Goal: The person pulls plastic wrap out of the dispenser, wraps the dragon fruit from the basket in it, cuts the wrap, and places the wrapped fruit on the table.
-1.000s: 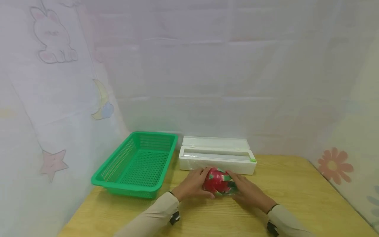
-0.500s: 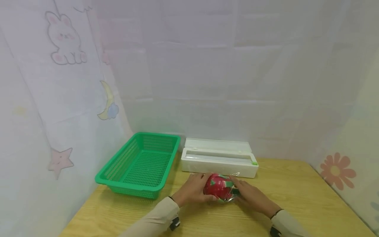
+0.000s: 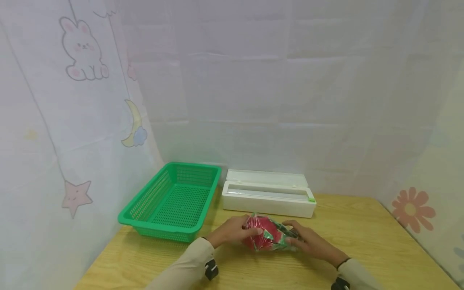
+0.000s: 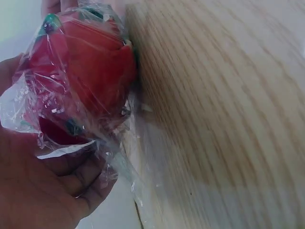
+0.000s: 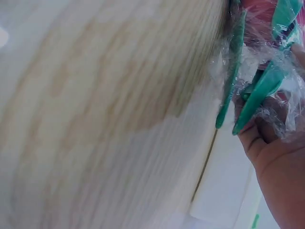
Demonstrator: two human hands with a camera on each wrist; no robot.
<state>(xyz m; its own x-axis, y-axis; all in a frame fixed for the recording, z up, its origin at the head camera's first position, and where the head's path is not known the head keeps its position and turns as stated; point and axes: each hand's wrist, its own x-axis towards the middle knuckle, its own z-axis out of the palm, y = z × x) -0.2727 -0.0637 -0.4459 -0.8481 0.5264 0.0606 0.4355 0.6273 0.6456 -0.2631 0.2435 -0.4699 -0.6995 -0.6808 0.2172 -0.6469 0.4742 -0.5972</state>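
Observation:
A red dragon fruit point(image 3: 262, 233) with green scales lies between both hands, close over the table. Clear cling film point(image 4: 55, 95) wraps it, wrinkled and loose in places; a strip trails down in the left wrist view. My left hand point(image 3: 232, 231) grips the fruit's round left end, its thumb across the front. At the other end, my right hand point(image 3: 311, 241) holds the wrapped green leaf tips point(image 5: 259, 95) between thumb and fingers. Some fingers of both hands are hidden behind the fruit.
Behind the hands stands a white cling film box point(image 3: 268, 203) with its lid raised and a green slider at its right end. A green plastic basket point(image 3: 197, 229) sits to the left on the wooden table point(image 3: 362, 229). Printed cloth point(image 3: 290, 100) hangs at the back and sides.
The dragon fruit has turned in my hands, its leafy end now pointing right. My left thumb has come up over its front, and my right fingers have closed on the leaf tips.

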